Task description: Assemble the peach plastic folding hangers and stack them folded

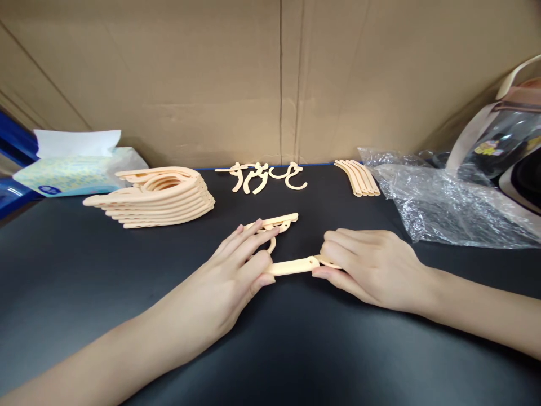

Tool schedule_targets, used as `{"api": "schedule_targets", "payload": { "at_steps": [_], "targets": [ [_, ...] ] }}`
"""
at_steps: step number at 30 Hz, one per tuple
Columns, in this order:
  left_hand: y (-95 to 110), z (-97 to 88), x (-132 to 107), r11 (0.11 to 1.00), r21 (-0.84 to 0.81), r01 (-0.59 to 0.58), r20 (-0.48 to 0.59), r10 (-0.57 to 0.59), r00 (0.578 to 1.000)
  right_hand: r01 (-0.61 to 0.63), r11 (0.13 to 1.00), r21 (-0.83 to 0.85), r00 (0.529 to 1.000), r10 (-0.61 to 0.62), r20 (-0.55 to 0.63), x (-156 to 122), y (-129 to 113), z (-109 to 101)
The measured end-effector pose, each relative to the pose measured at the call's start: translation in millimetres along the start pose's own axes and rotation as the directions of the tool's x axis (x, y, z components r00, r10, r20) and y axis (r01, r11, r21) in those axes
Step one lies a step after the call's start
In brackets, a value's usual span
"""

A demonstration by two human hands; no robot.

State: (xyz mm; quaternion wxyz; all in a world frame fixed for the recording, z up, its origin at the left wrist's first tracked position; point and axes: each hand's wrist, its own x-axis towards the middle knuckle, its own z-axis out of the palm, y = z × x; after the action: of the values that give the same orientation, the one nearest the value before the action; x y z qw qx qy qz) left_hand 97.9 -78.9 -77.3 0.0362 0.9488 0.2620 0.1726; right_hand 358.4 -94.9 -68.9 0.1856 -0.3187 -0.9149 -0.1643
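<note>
A peach plastic folding hanger (291,265) lies on the black table (296,349) between my hands. My left hand (239,265) pinches its left end, with fingers stretched over the hook and the upper arm piece (279,221). My right hand (363,268) grips the right end of the same hanger, fingers curled over it. Part of the hanger is hidden under both hands.
A stack of assembled hangers (156,197) sits at the left. Loose hooks (264,176) and several curved arm pieces (358,177) lie by the cardboard wall (270,79). A tissue pack (74,169) is far left; a clear plastic bag (443,203) and a bag are at right.
</note>
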Motion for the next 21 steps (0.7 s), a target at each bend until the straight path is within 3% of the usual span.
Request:
{"api": "schedule_targets", "payload": {
  "at_steps": [9,21],
  "targets": [
    [1.8,-5.1,3.0,1.000,0.019,-0.006,0.057,0.005,0.998,0.019,0.988,-0.155,0.997,-0.030,-0.065,-1.3,-4.1,-2.1],
    [3.2,-7.4,4.7,1.000,0.024,-0.011,0.075,0.009,0.997,-0.002,0.990,-0.139,0.994,-0.014,-0.108,0.7,-5.7,-1.0]
  ]
}}
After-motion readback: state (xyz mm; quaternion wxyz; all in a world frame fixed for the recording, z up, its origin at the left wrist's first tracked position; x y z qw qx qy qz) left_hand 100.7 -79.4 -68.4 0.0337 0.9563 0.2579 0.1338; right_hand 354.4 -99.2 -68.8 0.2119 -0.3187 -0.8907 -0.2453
